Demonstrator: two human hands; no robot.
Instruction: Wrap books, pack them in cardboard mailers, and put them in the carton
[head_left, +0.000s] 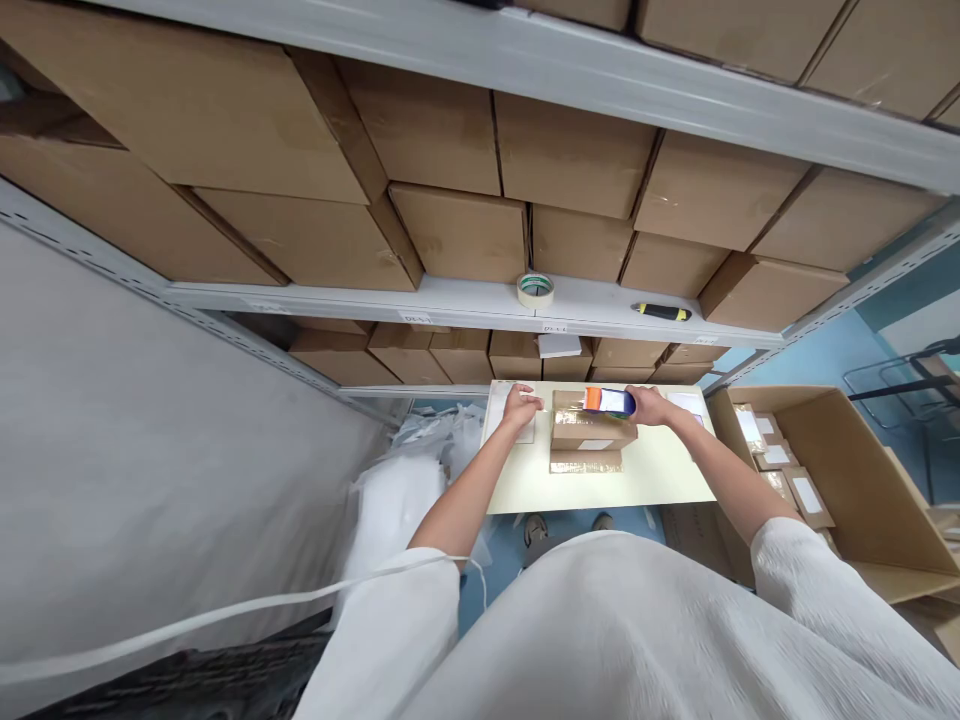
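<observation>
A small brown cardboard box (592,428) lies on a pale yellow tabletop (525,487), with shiny clear tape along its top and on its near flap. My right hand (648,405) is wrapped around the end of an orange and dark blue tape dispenser (611,401) above the box's right part. Just left of the box, my left hand (523,404) has its fingers curled and the thumb toward the box. What is between those fingertips is too small to make out. A white label (596,444) shows on the box's near side.
Ahead, shelves hold rows of cardboard boxes (457,238). On the shelf's front lie a tape roll (535,291) and a yellow-black cutter (663,312). A large open carton (862,490) with small labelled parcels stands right. Left are clear plastic wrap (401,510) and a white cable (285,598).
</observation>
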